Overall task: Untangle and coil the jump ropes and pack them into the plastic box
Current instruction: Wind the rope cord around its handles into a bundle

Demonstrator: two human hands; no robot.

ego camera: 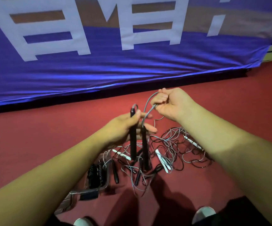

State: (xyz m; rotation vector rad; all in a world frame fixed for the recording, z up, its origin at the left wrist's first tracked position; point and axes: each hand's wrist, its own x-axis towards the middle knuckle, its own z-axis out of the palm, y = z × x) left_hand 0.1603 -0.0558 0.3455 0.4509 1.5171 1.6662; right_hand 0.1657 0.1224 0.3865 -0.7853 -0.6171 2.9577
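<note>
Floor (pixel 34 144) recorded as plain red. Banner (pixel 99 75) recorded as blue, printed with large white characters over an orange-brown band. Black handles (pixel 133 141) and grey cord (pixel 150 110) noted. Tangle (pixel 172 144) seen in grey and dark strands, white handles (pixel 162 159) among it. Shoes (pixel 203 212) white.

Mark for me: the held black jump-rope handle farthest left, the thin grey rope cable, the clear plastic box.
Black jump-rope handle (pixel 133 144): head view, mid-shaft.
Thin grey rope cable (pixel 148 111): head view, raised arc.
Clear plastic box (pixel 86 191): head view, near rim.
</note>
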